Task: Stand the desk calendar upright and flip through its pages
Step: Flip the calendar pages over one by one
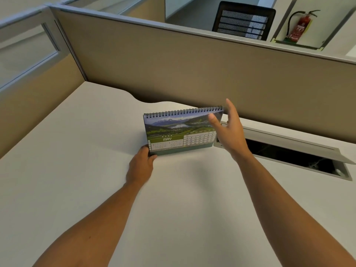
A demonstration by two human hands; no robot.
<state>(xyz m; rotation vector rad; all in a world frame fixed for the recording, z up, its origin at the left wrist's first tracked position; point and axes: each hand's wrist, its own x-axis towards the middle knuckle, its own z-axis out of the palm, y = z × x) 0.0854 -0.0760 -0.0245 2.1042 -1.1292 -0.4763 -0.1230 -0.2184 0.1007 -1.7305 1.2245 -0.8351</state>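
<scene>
Desk calendar [179, 132]: standing upright on the white desk [77, 170], long axis running left to right, spiral binding on top, May page facing the person. Left hand [141, 163] is gripping its lower left corner. Right hand [228, 130] is hovering open beside the upper right corner, fingers spread. Cable tray [300, 153] at right is lying open; contents unclear.
</scene>
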